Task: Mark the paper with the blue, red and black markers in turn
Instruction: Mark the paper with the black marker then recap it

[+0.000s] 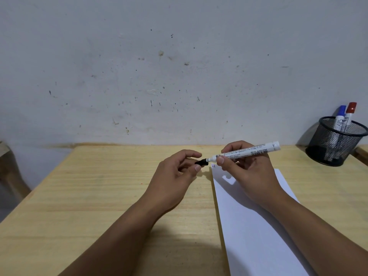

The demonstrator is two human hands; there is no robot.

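Note:
My right hand (247, 172) grips the white barrel of the black marker (249, 152), held level above the top of the paper with its black cap end (201, 162) pointing left. My left hand (175, 180) pinches that cap end between thumb and forefinger. The white paper (254, 236) lies on the table under my right forearm, with a few short pen strokes (213, 165) at its top left corner. The blue marker (341, 116) and red marker (350, 110) stand capped in a black mesh cup (334, 144) at the back right.
The wooden table (99, 196) meets a stained white wall at the back. A wooden piece (8, 166) stands off the table's left edge. The mesh cup sits near the table's back right corner.

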